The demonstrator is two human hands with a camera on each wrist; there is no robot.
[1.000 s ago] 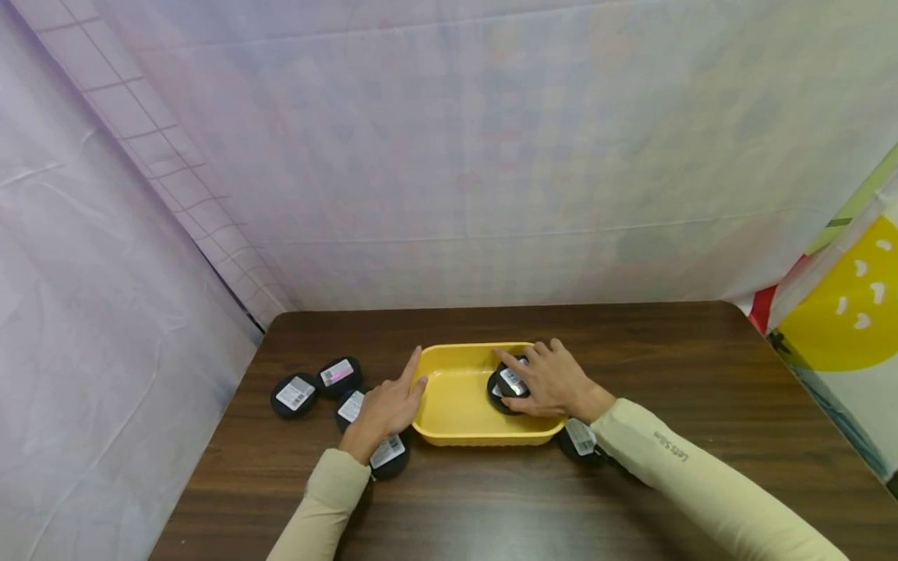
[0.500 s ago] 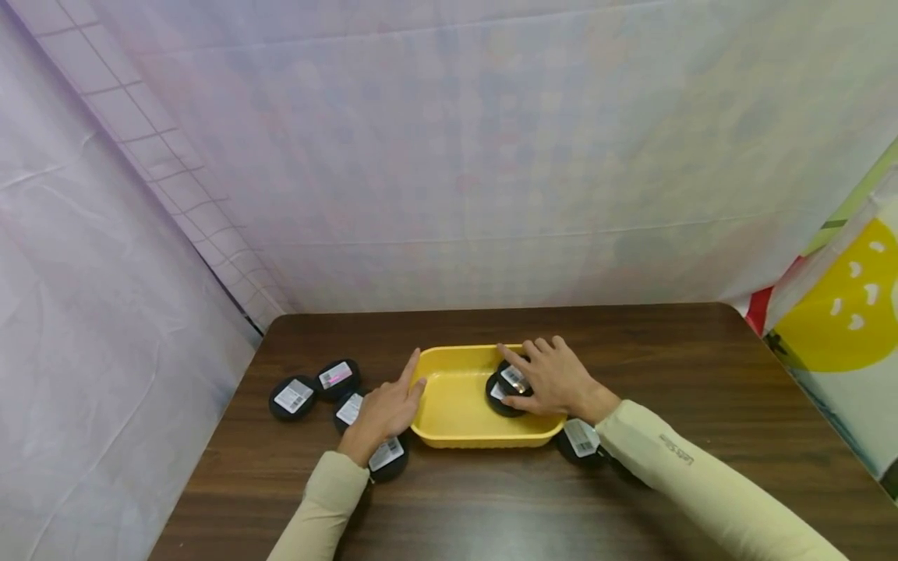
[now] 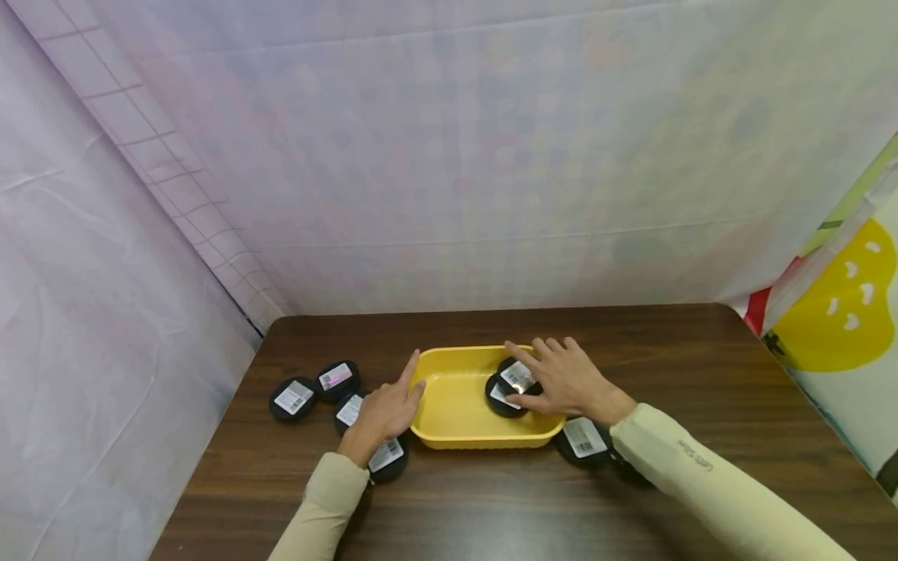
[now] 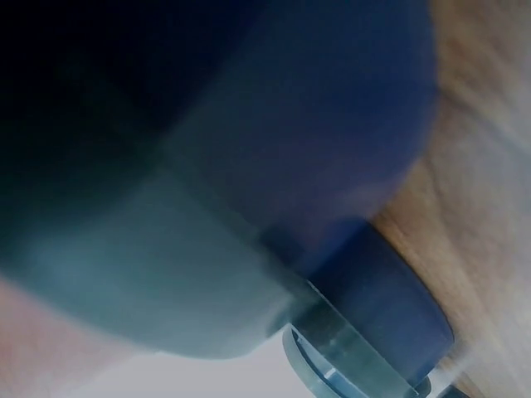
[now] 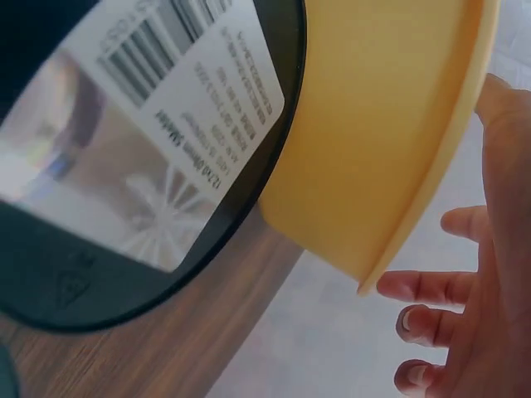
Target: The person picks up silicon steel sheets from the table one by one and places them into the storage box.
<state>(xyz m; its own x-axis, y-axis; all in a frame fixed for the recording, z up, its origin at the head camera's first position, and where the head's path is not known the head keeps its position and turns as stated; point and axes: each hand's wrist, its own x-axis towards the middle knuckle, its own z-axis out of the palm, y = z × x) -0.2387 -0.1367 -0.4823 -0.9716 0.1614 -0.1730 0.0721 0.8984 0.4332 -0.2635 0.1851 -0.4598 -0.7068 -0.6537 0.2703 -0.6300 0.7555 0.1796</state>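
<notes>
A yellow tray point(image 3: 459, 442) lies on the table, with two flat round black cases bearing white barcode labels in its right half. The upper case point(image 3: 517, 375) overlaps the lower case point(image 3: 500, 399). My right hand point(image 3: 570, 380) is over the tray's right side, fingers spread, its thumb and index finger beside the upper case. In the right wrist view its fingers point(image 5: 431, 286) are apart near the rim. My left hand point(image 3: 388, 407) rests at the tray's left rim, index finger straight and thumb apart from it; its other fingers are hidden.
Several more black cases point(image 3: 293, 399) lie left of the tray, some partly under my left wrist. Another labelled case point(image 3: 584, 441) sits by the tray's front right corner, with a dark one half hidden under my right sleeve. A pale cloth point(image 3: 463, 171) hangs behind the table point(image 3: 477, 506).
My right hand has drawn slightly to the right, its fingers spreading away from the upper case, which shows more fully on the lower one. My left hand and the tray keep their places.
</notes>
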